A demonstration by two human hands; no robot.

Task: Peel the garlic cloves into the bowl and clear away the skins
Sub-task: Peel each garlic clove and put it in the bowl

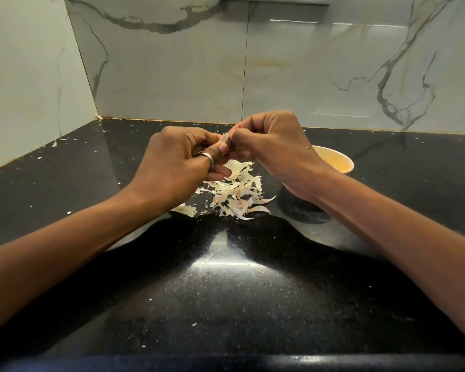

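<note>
Both hands meet above a black counter, a little over a pile of pale garlic skins [236,190]. My left hand [177,163], with a silver ring on the thumb, holds a garlic clove [224,138] between thumb and curled fingers. My right hand [274,146] pinches the same clove's skin from the right. Only a pale sliver of the clove shows between the fingertips. A yellow bowl [338,161] stands behind my right wrist, mostly hidden; I cannot see what is inside it.
The black speckled counter [226,291] runs from the near edge to marble-patterned walls at the back and left. Small skin flecks [54,143] lie scattered along the left wall and back corner. One loose skin piece [185,209] lies under my left wrist.
</note>
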